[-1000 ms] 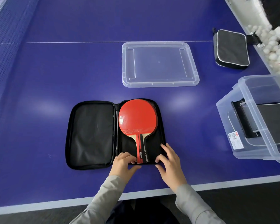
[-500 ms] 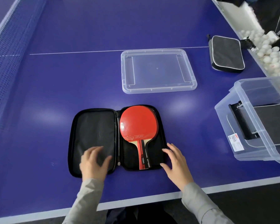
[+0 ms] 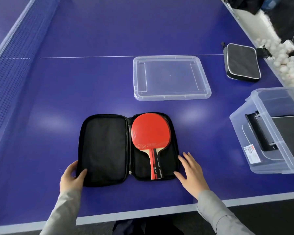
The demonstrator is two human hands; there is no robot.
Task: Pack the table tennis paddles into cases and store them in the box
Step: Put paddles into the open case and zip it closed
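Near the front edge of the blue counter [image 3: 109, 82], an open black fabric zip case [image 3: 127, 148] lies flat like a book; its right half holds a red-rubber paddle with a wooden handle [image 3: 151, 134], handle toward the person. Left of that paddle, the left hand [image 3: 71, 178] grips the outer edge of the empty flap, thumb curled over the rim. Right of the case, the right hand [image 3: 192, 172] lies released, fingers straight, beside the case wall. The case looks soft, light and floppy: fold it by the flap edge, steadying the opposite side. The paddle appears rigid, its rubber face matte and tacky. Right of the case stands a clear plastic box [image 3: 241, 131].
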